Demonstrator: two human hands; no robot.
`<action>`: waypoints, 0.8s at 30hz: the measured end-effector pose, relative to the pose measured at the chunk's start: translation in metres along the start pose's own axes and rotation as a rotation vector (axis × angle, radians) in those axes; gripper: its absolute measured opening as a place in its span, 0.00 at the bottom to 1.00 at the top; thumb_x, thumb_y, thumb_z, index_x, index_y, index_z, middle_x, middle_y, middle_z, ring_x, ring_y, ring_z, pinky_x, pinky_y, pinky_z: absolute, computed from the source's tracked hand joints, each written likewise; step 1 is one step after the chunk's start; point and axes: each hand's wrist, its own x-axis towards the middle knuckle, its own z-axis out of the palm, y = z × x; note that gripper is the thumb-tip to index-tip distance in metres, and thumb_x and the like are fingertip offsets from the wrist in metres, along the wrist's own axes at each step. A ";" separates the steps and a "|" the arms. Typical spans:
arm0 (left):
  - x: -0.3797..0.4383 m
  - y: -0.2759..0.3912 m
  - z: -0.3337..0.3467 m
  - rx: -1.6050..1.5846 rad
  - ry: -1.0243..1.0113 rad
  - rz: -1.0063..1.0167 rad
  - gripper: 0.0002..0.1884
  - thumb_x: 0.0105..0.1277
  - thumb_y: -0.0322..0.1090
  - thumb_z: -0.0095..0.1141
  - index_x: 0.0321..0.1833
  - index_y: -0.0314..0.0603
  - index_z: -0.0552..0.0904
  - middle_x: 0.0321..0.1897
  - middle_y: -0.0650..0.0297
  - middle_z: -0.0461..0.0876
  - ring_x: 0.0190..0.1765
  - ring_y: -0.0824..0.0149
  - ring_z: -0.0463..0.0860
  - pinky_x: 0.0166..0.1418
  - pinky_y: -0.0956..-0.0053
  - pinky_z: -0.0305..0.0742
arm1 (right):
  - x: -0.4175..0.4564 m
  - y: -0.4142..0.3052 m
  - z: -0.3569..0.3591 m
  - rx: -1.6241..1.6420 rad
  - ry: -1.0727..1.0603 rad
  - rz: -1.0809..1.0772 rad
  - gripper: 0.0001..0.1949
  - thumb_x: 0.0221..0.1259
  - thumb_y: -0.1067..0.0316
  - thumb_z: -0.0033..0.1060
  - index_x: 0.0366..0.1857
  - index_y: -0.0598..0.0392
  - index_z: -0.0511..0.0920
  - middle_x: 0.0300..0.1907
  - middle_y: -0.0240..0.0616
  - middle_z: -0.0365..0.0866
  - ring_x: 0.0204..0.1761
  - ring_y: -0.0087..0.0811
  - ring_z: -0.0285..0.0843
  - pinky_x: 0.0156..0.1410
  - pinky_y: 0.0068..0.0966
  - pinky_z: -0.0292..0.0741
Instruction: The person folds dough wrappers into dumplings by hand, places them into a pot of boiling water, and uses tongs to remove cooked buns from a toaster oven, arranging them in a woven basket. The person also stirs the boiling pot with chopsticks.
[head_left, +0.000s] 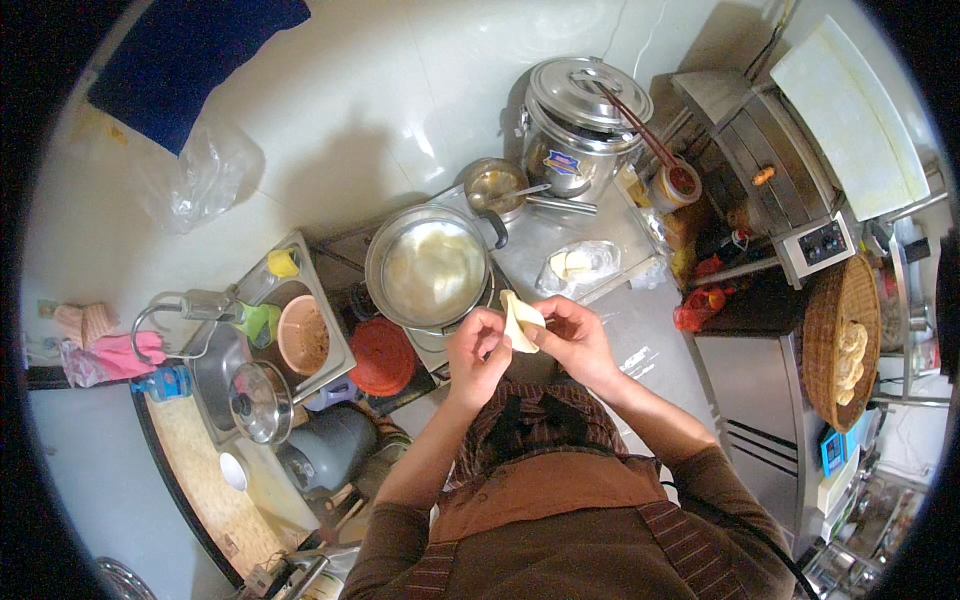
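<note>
Both hands hold one flat, folded piece of pale dough (519, 322) in front of my body. My left hand (481, 352) pinches its left lower edge between thumb and fingers. From the right, my right hand (576, 341) grips it, thumb on the near face. Just beyond and to the left, a wide metal pot (435, 270) of cloudy liquid stands on a stove. More pale dough pieces (570, 264) lie on a clear plastic bag (604, 259) on the steel counter (517, 251), beyond my right hand.
A small pan with a spoon (495, 184) and a lidded steel pot (581, 142) stand at the back. At left are a sink (217, 375), a pink bowl (304, 335), a glass lid (260, 403) and a red basin (382, 356). A wicker basket (821, 349) holds pale pieces at right.
</note>
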 end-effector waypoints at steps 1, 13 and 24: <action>0.001 -0.001 0.004 0.026 0.001 -0.007 0.10 0.63 0.22 0.58 0.42 0.37 0.72 0.36 0.67 0.75 0.37 0.79 0.75 0.39 0.84 0.71 | -0.002 0.002 0.001 -0.116 0.004 -0.078 0.10 0.60 0.79 0.61 0.44 0.60 0.79 0.44 0.32 0.80 0.43 0.21 0.77 0.46 0.19 0.76; 0.027 -0.100 0.039 -0.349 0.240 -0.250 0.04 0.71 0.29 0.54 0.44 0.40 0.73 0.38 0.66 0.80 0.42 0.73 0.78 0.48 0.79 0.74 | 0.029 0.063 -0.128 0.309 0.476 0.183 0.08 0.68 0.66 0.57 0.45 0.54 0.77 0.42 0.33 0.83 0.43 0.25 0.80 0.50 0.27 0.77; 0.082 -0.116 0.073 -0.343 0.249 -0.298 0.13 0.69 0.25 0.55 0.55 0.38 0.76 0.45 0.64 0.83 0.47 0.73 0.80 0.52 0.76 0.75 | 0.170 0.214 -0.318 -0.468 0.416 0.054 0.20 0.65 0.59 0.61 0.55 0.59 0.75 0.45 0.39 0.83 0.47 0.29 0.81 0.53 0.26 0.78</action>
